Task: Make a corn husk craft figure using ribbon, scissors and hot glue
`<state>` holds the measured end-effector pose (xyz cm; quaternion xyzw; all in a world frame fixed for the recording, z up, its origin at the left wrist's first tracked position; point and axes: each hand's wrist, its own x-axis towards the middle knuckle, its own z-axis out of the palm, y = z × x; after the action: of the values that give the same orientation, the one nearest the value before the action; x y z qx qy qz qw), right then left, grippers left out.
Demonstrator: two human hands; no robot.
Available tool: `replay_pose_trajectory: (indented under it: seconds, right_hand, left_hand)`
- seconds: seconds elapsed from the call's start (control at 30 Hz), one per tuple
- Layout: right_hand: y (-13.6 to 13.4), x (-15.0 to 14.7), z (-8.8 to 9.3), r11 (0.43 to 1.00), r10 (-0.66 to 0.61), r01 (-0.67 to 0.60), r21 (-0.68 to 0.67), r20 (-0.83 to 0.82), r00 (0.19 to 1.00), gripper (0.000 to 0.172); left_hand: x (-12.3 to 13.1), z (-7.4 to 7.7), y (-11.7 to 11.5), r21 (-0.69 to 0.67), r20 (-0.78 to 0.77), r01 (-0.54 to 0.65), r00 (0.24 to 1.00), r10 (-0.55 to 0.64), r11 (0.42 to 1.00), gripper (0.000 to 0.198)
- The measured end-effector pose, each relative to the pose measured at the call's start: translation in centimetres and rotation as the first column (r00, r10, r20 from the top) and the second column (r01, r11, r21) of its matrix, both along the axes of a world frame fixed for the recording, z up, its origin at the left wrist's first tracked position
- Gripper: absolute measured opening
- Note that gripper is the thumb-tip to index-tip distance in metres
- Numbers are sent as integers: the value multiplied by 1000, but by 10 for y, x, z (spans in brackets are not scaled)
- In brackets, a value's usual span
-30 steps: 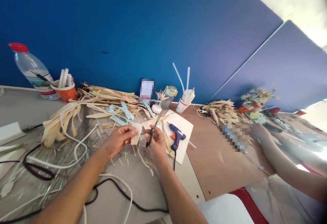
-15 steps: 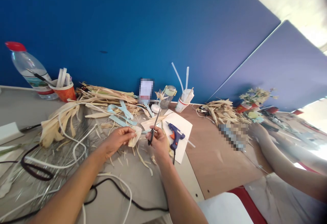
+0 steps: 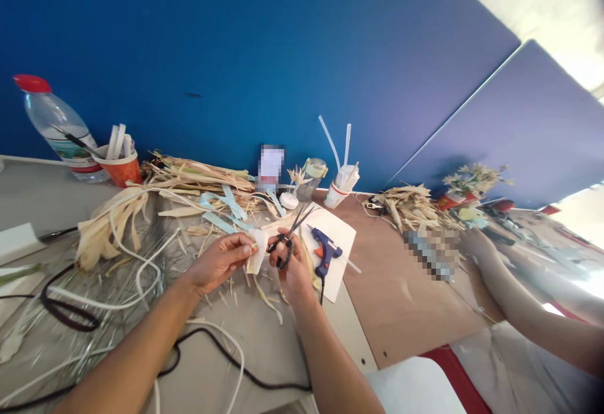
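Note:
My left hand [image 3: 227, 257] pinches a pale piece of corn husk [image 3: 256, 251] between thumb and fingers. Close by on its right, my right hand [image 3: 293, 264] is closed round the handles of black scissors [image 3: 291, 238]. Their blades stand apart and point up and away, clear of the husk piece. Beyond the hands lie light blue strips [image 3: 229, 206] and narrow husk scraps [image 3: 267, 301]. A blue glue gun [image 3: 324, 250] rests on a white sheet [image 3: 337, 228] just right of the scissors.
A bottle [image 3: 63, 128], an orange cup [image 3: 120, 167], a husk pile [image 3: 198, 175], a jar [image 3: 311, 178] and a cup of glue sticks [image 3: 337, 192] line the blue partition. Cables [image 3: 221, 357] cross the table's front. At right, a co-worker's arm [image 3: 514, 294] reaches in.
The scissors have turned and their blades have spread; before, they appeared closed and pointed more upright. My left hand has shifted slightly right, and the husk piece has turned.

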<state>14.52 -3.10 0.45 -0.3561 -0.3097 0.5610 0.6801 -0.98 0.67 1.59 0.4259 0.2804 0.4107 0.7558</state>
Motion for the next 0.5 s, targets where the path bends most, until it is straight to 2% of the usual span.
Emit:
replay_pose_trajectory:
  seconds: [0.17,0.37,0.43,0.5]
  right_hand:
    - [-2,-3,-1,995,89,-89,35,-8,996,37]
    - [-4,-3,1,985,169,-170,27,22,985,39]
    - [-2,-1,0,993,111,-113,25,60,992,39]
    - [1,4,-2,998,-64,60,37,136,989,38]
  left_hand:
    - [1,-5,5,-14,64,-131,989,132,991,16]
    - [-3,-1,8,-142,121,-185,972,202,972,20]
    - [-5,0,10,-149,124,-216,964,235,965,19]
    - [-8,-1,14,-110,113,-280,950,292,954,19]
